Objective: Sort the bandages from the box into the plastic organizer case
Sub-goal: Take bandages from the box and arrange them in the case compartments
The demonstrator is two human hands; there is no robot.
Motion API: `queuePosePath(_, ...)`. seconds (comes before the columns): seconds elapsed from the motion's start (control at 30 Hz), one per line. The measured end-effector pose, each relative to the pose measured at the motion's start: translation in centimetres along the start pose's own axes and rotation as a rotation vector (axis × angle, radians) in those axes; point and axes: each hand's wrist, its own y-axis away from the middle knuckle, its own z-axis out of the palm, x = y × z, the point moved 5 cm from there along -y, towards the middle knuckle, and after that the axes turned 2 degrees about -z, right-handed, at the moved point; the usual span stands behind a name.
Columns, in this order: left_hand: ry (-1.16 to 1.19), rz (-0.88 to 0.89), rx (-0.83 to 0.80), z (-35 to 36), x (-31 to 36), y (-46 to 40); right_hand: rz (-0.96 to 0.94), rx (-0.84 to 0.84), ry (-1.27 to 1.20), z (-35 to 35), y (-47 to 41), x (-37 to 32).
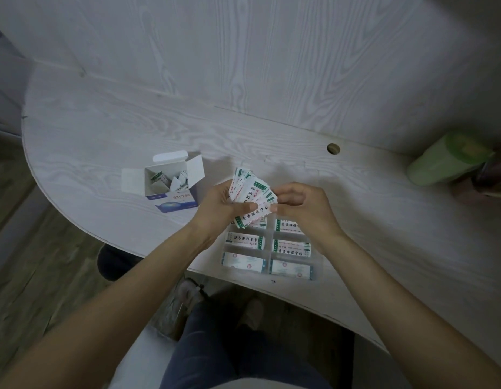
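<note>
Your left hand (218, 204) grips a fanned stack of wrapped bandages (250, 196), thumb curled across the front of the wrappers and the rest of the fingers behind them, so the stack stands above the far end of the plastic organizer case (269, 258). Your right hand (302, 204) meets the stack from the other side, its fingertips (274, 208) pinching the right edge of the frontmost wrapper; the other fingers are curled in loosely beside them. Both hands hover over the case rather than resting on it. The clear case lies on the white wood-grain table (159, 130) close to its near edge, directly under your wrists, and it is divided into two columns of compartments. Bandages already lie flat in the compartments you can see: two rows with green-ended wrappers and black lettering, and the nearest row with paler wrappers with blue ends. The farthest compartments are partly hidden by your hands and the held stack. The bandage box (173, 182) stands to the left of your left hand, apart from it, with its flaps open and several loose wrapped bandages still inside. A round cable hole (333, 148) sits in the tabletop beyond your right hand, and a pale green cylinder (446, 160) lies on its side at the far right.
</note>
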Motion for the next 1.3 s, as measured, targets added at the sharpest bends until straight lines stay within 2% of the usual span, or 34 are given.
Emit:
queuePosePath(0.23, -0.042, -0.020, -0.055, 0.9, 0.2, 0.1, 0.021, 0.003, 0.010, 0.2, 0.1, 0.1)
queuePosePath(0.43, -0.132, 0.013, 0.028, 0.7, 0.6, -0.1, -0.004, -0.008, 0.037, 0.0, 0.2, 0.0)
queuePosePath(0.6, -0.135, 0.016, 0.013, 1.0, 1.0, -0.2, -0.010, -0.008, 0.044, -0.1, 0.2, 0.2)
queuePosePath(0.87, -0.276, 0.031, -0.053, 1.3, 1.1, -0.4, 0.009, 0.124, -0.030, -1.4, 0.2, 1.2)
queuePosePath(0.97, -0.370, 0.023, -0.017, 1.0, 1.0, -0.7, -0.010, 0.106, 0.015, -1.4, 0.2, 1.1)
queuePosePath(1.13, -0.386, 0.005, 0.088, 0.3, 1.0, -1.1, -0.073, 0.023, 0.226, -0.7, 0.1, 1.0)
queuePosePath(1.3, -0.403, 0.031, 0.177, -0.8, 1.0, -1.0, -0.027, 0.045, 0.251, -0.3, -0.4, 2.0)
